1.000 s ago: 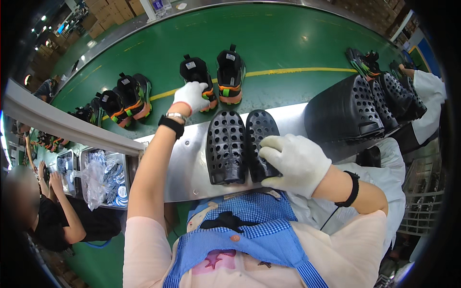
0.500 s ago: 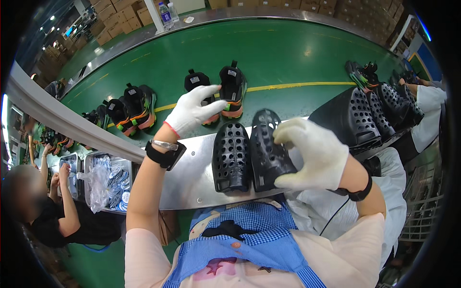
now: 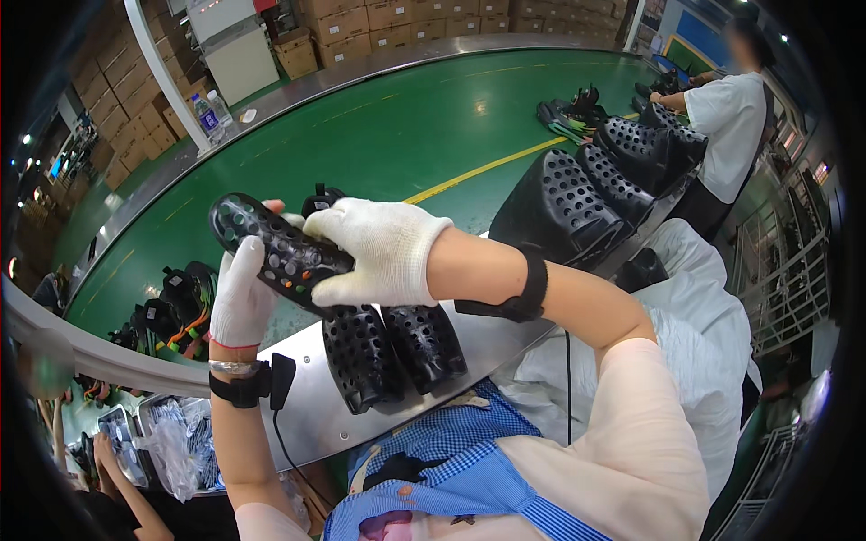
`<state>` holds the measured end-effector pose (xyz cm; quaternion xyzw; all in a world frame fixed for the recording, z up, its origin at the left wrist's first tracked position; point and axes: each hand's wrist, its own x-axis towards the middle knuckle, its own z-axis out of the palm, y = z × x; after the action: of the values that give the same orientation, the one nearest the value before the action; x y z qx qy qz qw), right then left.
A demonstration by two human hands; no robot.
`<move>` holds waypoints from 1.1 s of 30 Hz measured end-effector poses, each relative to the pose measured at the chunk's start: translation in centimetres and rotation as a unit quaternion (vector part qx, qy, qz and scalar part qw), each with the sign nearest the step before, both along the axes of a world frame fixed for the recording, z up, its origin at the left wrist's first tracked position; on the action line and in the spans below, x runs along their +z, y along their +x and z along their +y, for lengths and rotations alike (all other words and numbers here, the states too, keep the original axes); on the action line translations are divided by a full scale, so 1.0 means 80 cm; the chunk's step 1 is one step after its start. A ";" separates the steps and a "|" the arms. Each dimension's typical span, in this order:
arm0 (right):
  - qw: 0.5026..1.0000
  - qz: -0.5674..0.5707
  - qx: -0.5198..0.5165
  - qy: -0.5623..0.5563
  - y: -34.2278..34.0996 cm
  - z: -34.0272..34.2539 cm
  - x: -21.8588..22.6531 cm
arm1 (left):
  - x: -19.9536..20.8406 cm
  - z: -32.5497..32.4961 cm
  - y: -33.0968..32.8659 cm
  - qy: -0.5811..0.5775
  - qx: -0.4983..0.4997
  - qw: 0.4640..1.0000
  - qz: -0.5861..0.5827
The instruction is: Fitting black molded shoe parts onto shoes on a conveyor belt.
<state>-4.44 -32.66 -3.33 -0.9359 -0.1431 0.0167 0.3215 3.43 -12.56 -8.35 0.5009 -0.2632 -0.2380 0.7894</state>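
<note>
Both my hands, in white gloves, hold one black, glossy, shoe-shaped shell (image 3: 281,257) full of round holes, tilted above the conveyor's near edge. My right hand (image 3: 383,248) grips its right end, thumb below and fingers over the top. My left hand (image 3: 244,298) has its thumb against the near side; fingertips poke out past the far side. Orange and green specks show through some holes. Two similar shells (image 3: 361,356) stand side by side on the metal ledge (image 3: 311,383) below my hands. Behind the held shell, a black sneaker (image 3: 322,198) is mostly hidden.
More black-and-orange sneakers (image 3: 180,302) sit on the green conveyor (image 3: 361,135) at left. Large perforated shells (image 3: 559,203) are stacked at right. A white sack (image 3: 631,352) lies beside me. One co-worker (image 3: 726,117) stands at far right; another's arms (image 3: 117,478) show lower left, by a tray (image 3: 180,442).
My right hand has lifted a shell from above the ledge and carried it left to my left hand, which now grips it too. The view has swung to the right.
</note>
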 end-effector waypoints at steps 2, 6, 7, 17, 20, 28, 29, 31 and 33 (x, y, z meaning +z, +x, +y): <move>1.000 0.015 -0.006 0.008 0.013 -0.006 -0.013 | 0.000 -0.004 0.002 -0.011 0.009 1.000 0.009; 0.998 -0.052 -0.035 -0.008 0.030 -0.005 -0.022 | -0.013 -0.006 0.011 -0.070 0.053 0.995 0.040; 0.998 -0.035 -0.047 -0.011 0.036 -0.003 -0.021 | -0.011 0.002 0.014 -0.079 0.017 0.995 0.056; 0.968 -0.029 -0.138 -0.206 0.059 -0.009 -0.048 | -0.076 0.004 0.073 0.361 0.012 0.922 -0.141; 0.961 0.018 -0.156 -0.228 0.068 -0.016 -0.059 | -0.130 0.016 0.076 0.550 0.055 0.690 -0.467; 0.947 0.235 -0.132 -0.176 0.094 -0.035 -0.086 | -0.184 -0.015 0.096 0.542 0.093 0.689 -0.473; 0.952 0.227 -0.143 -0.150 0.098 -0.043 -0.099 | -0.187 -0.027 0.094 0.531 0.085 0.708 -0.457; 0.947 0.234 -0.132 -0.179 0.111 -0.044 -0.098 | -0.210 -0.048 0.091 0.477 0.100 0.760 -0.430; 0.946 0.233 -0.103 -0.200 0.126 -0.047 -0.103 | -0.225 -0.051 0.091 0.429 0.124 0.797 -0.407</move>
<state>5.62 -36.43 -11.59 -0.9606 0.0395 0.2293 0.1523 10.74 -16.68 -26.33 0.8675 -0.3665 -0.0008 0.3364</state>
